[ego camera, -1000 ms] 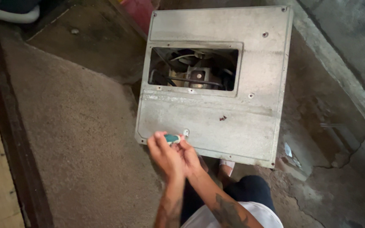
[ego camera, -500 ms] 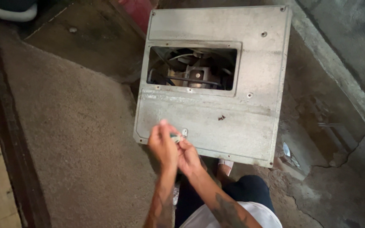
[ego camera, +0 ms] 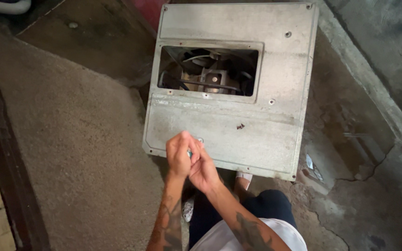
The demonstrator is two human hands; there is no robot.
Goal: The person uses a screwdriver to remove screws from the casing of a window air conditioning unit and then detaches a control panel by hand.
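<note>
Small green tool (ego camera: pixel 190 153) clamped between left hand (ego camera: pixel 178 155) and right hand (ego camera: pixel 204 168), both curled shut, pressed together at near edge of grey metal panel (ego camera: pixel 238 130).

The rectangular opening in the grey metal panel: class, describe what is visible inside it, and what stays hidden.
Inside the opening of the grey metal panel show a dark belt, a metal bracket and pale wires. The panel covers the rest.

Arms: bare, both forearms tattooed with dark designs
Top: white
Trousers: dark navy
Footwear: white perforated clog (ego camera: pixel 188 210)
</note>
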